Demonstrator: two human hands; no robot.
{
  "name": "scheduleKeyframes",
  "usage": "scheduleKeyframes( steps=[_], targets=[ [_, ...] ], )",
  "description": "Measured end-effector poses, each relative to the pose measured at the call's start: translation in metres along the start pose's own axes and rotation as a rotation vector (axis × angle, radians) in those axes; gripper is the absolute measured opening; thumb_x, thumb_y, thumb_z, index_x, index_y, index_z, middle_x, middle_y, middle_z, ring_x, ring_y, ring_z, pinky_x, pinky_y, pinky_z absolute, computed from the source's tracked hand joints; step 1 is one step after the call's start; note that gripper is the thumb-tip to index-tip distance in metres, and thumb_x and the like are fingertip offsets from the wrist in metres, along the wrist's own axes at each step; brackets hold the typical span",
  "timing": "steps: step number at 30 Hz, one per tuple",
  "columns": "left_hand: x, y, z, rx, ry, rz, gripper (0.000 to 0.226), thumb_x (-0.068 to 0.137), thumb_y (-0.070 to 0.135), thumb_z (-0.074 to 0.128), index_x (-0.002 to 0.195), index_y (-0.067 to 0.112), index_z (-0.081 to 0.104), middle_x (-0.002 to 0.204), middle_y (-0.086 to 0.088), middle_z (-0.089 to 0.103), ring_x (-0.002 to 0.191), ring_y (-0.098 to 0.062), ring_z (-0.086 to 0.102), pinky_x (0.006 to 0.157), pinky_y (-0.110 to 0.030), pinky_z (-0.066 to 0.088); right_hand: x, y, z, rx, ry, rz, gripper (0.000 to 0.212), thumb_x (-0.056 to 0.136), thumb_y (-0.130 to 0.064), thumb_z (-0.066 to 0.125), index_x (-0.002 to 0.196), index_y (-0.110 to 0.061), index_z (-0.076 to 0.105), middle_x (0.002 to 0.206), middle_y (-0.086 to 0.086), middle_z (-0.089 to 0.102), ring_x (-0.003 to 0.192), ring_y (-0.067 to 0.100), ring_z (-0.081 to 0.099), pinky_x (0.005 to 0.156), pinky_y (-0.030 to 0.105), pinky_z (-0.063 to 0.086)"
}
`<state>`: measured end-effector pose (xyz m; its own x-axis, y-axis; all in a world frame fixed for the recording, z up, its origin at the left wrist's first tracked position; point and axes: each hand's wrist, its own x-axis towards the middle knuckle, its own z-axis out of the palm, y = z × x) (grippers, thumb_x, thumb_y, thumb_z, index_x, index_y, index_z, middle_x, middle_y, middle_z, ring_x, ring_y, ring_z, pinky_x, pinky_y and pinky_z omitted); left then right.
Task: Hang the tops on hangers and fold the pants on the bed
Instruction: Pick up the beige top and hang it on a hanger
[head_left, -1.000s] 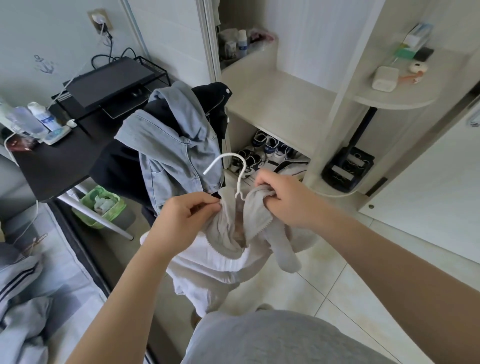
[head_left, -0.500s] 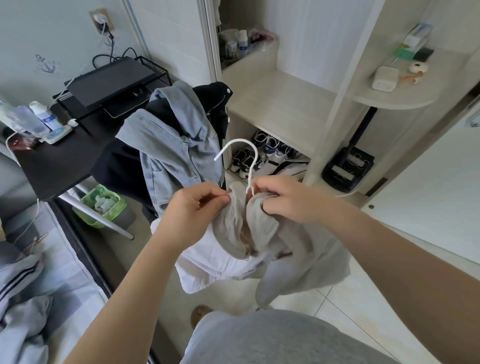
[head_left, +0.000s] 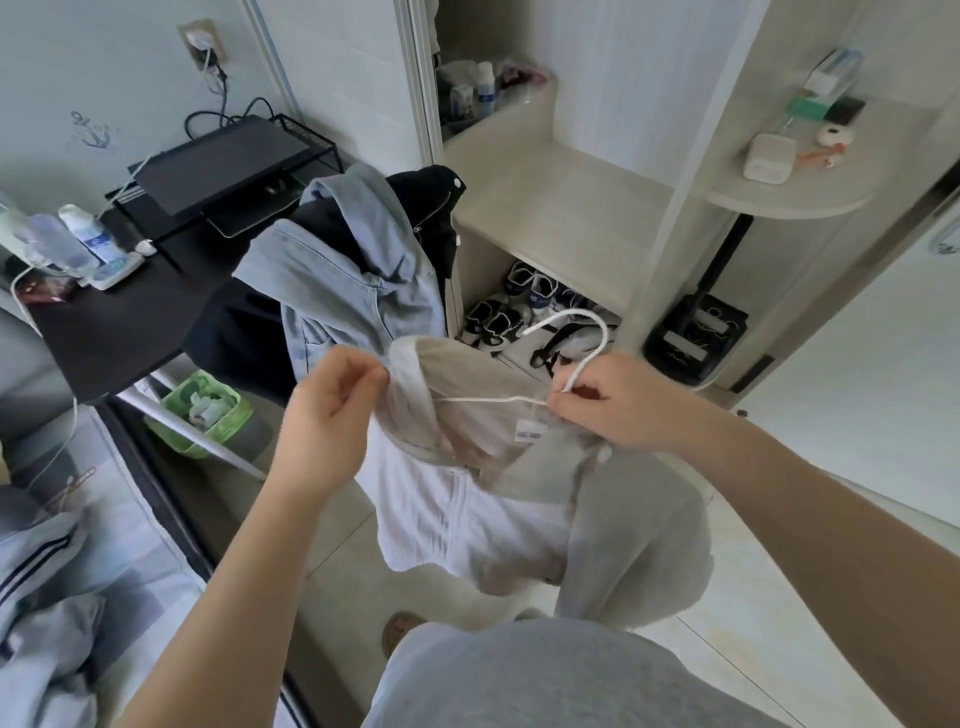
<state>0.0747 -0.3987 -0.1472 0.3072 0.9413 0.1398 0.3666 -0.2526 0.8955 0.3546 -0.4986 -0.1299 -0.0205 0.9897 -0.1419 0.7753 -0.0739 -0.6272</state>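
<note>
The person holds a soft top (head_left: 457, 525) in the middle of the frame, up in the air over the shiny pale floor tiles (head_left: 789, 639). The top is white and ribbed at the front, with a cream floppy collar and a fuzzy grey sleeve that hangs down on the right. A small white label (head_left: 527, 435) shows inside the neck.

A thin white hanger (head_left: 604, 335) with a round curved hook sits inside the neck of the top. Its hook sticks up and one straight arm runs across the neck opening.

The left hand (head_left: 332, 410) pinches the edge of the cream collar between thumb and fingers, so its grip is closed on the top. The right hand (head_left: 618, 400) has its fingers curled and pinches the hanger just below the hook, so its grip is closed on the hanger.

Behind the top, a light blue denim jacket (head_left: 358, 275) lies draped over something dark. A flat black worktop (head_left: 104, 332) is at the left, with a green plastic basket (head_left: 202, 415) under it. Small dark and white shoes (head_left: 514, 306) sit under a pale wooden shelf (head_left: 561, 218) near the top middle.

At the lower left is the bed (head_left: 130, 551), where crumpled grey pants with dark stripes (head_left: 41, 561) lie.
</note>
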Motion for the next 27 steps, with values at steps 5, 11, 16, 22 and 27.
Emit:
scheduleKeyframes(
  steps=[5,11,16,22,27],
  targets=[
    [-0.003,0.01,0.014,0.05,-0.089,0.015,0.018,0.099,0.02,0.059,0.081,0.025,0.06,0.078,-0.002,0.064,0.068,-0.004,0.056,0.064,-0.012,0.043,0.008,-0.02,0.007,0.055,0.04,-0.042,0.035,0.1,-0.032,0.057,0.065,-0.027,0.061,0.058,-0.022,0.063,0.044,-0.001,0.052,0.05,0.009,0.038],
    [-0.002,0.003,0.007,0.137,-0.205,-0.061,0.026,0.095,0.046,0.053,0.086,0.025,0.065,0.082,0.001,0.067,0.071,-0.021,0.055,0.071,-0.033,0.044,0.012,-0.018,0.016,0.24,0.097,-0.081,0.036,0.1,-0.033,0.055,0.071,-0.013,0.059,0.057,0.001,0.056,0.048,0.007,0.044,0.05,0.015,0.036],
    [-0.003,-0.017,-0.02,0.117,-0.296,-0.224,0.035,0.075,0.071,0.063,0.105,0.054,0.062,0.107,0.027,0.067,0.103,0.009,0.06,0.088,-0.025,0.047,0.01,-0.011,0.01,0.317,0.218,-0.137,0.03,0.097,-0.034,0.054,0.076,-0.015,0.062,0.056,-0.005,0.044,0.051,0.004,0.037,0.053,0.017,0.03],
    [-0.011,-0.037,-0.024,0.431,-0.49,-0.306,0.023,0.088,0.028,0.074,0.107,0.038,0.067,0.096,0.012,0.073,0.093,-0.014,0.067,0.088,-0.041,0.054,0.005,-0.004,0.001,0.331,0.177,-0.113,0.027,0.101,-0.027,0.057,0.075,-0.023,0.065,0.054,-0.008,0.043,0.047,0.004,0.035,0.05,0.013,0.029],
    [-0.009,-0.035,-0.031,0.5,-0.418,-0.214,0.015,0.089,0.03,0.073,0.092,0.017,0.067,0.079,0.003,0.068,0.072,-0.017,0.059,0.066,-0.034,0.045,0.005,0.001,-0.01,0.263,0.119,-0.071,0.03,0.101,-0.021,0.058,0.073,-0.014,0.063,0.055,-0.002,0.041,0.045,0.004,0.034,0.05,0.012,0.029]
  ],
)
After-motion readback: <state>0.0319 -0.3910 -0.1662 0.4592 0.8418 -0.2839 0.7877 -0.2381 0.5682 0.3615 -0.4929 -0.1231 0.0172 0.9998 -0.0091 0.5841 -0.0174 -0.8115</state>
